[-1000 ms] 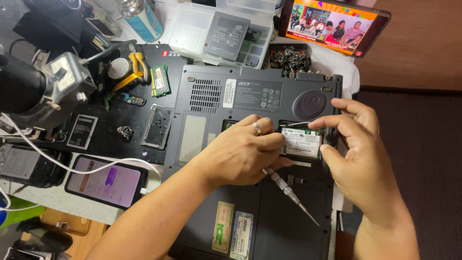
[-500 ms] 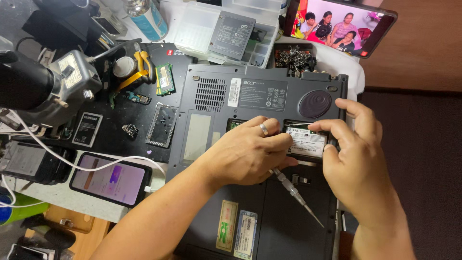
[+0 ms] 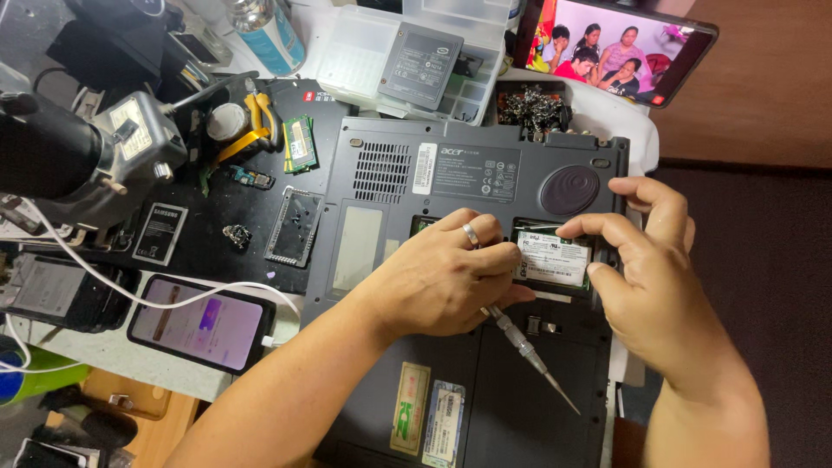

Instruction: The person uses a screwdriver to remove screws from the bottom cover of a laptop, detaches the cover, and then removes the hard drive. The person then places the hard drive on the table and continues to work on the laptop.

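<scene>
A dark grey laptop (image 3: 485, 173) lies upside down on the bench with a bay open in its underside. A small circuit card with a white label (image 3: 555, 258) sits in that bay. My left hand (image 3: 446, 277), a ring on one finger, holds a thin silver screwdriver (image 3: 529, 354) that points toward me, and its fingertips touch the card's left edge. My right hand (image 3: 646, 269) pinches the card's top and right edges with thumb and forefinger.
A black mat (image 3: 234, 217) left of the laptop holds a memory stick (image 3: 300, 143), a removed cover (image 3: 295, 227), a flat battery (image 3: 160, 232) and yellow pliers (image 3: 247, 126). A phone with cable (image 3: 201, 322) lies near me. A clear parts box (image 3: 407, 56) and a tablet (image 3: 620, 48) stand behind.
Both hands have closed in on the card, which has settled lower into the bay. The view has shifted slightly.
</scene>
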Motion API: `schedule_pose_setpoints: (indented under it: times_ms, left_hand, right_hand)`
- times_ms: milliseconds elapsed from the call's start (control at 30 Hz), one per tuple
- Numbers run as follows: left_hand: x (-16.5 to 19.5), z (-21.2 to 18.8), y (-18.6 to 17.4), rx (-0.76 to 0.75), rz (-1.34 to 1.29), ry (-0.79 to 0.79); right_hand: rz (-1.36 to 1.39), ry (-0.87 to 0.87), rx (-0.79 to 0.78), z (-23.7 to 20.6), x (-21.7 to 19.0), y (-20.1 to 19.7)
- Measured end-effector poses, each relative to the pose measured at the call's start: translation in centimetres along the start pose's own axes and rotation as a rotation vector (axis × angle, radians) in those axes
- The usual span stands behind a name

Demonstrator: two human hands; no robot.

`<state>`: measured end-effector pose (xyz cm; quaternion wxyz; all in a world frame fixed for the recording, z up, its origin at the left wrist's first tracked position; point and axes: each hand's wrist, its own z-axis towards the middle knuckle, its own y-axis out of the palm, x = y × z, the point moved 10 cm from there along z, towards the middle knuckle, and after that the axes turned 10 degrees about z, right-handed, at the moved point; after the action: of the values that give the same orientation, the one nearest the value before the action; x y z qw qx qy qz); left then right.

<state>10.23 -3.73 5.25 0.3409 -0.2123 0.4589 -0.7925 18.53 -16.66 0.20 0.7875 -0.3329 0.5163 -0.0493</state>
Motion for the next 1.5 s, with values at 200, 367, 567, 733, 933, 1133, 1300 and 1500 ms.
schedule_pose_setpoints:
  times_ms: [200, 367, 567, 733, 933, 1133, 1300, 1500]
  left_hand:
    - [-1.1, -0.1, -0.1, 0.025, -0.096, -0.096]
    - [-2.6, 0.3, 0.3, 0.012, -0.142, -0.196]
    - [-3.2, 1.5, 1.6, -0.064, -0.269, -0.288]
    - [-3.0, 2.0, 2.0, -0.04, -0.166, -0.379]
    - [-3.0, 1.7, 2.0, -0.004, -0.169, -0.413]
    - [-4.0, 2.3, 3.0, -0.016, -0.21, -0.458]
    - [-4.3, 2.4, 3.5, -0.032, -0.225, -0.489]
    - [-4.9, 2.3, 3.7, -0.015, -0.285, -0.526]
  right_hand:
    - [0.059, 0.018, -0.024, 0.0, 0.1, 0.0]
    - [0.113, 0.084, -0.044, 0.2, 0.6, 0.4]
    - [0.142, 0.084, -0.027, 0.3, 0.2, 0.1]
    - [0.144, 0.055, -0.006, 0.3, -0.6, -0.1]
    - [0.441, 0.066, 0.036, 0.0, -1.3, -0.5]
    - [0.473, 0.039, 0.042, 0.2, -1.5, -0.4]
    - [0.534, 0.125, 0.015, 0.1, -0.2, -0.2]
    - [0.494, 0.232, -0.012, 0.3, 1.1, -0.4]
